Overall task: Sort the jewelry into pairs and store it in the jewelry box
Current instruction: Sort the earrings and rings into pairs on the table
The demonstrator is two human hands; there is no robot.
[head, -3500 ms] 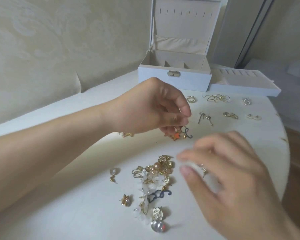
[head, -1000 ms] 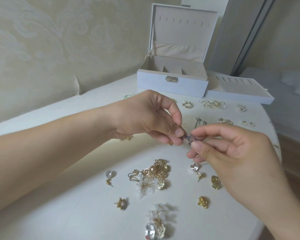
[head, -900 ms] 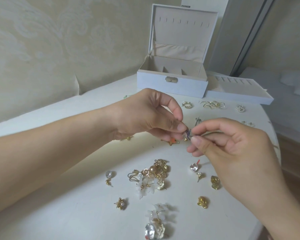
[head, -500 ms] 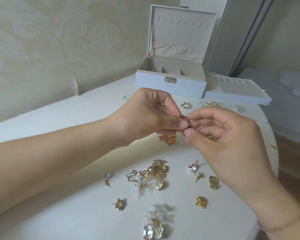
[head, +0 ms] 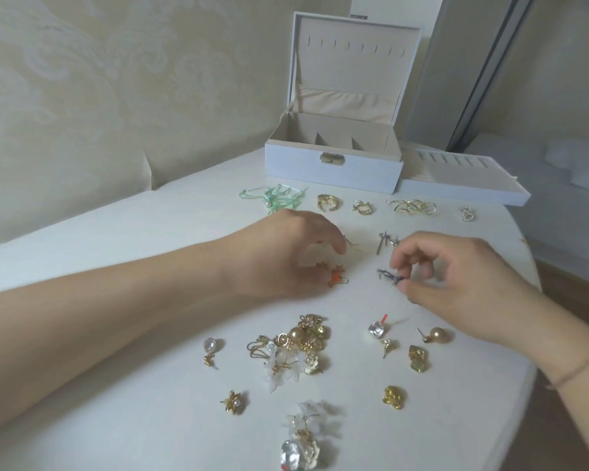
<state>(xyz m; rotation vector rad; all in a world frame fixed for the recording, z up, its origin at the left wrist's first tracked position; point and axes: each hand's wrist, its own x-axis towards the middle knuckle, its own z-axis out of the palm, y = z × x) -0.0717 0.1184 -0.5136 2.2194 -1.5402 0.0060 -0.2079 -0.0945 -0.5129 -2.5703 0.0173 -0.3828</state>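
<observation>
white table (head: pixel 123 232) holds scattered earrings; right hand (head: pixel 456 280) pinches a dark blue earring (head: pixel 390 276), left hand (head: pixel 286 256) hovers loose-fingered over orange earrings (head: pixel 334 276).

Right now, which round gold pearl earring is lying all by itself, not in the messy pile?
The gold pearl stud just below the right hand. It lies alone on the table; the other gold pearl sits tangled in the jewelry pile.
</observation>
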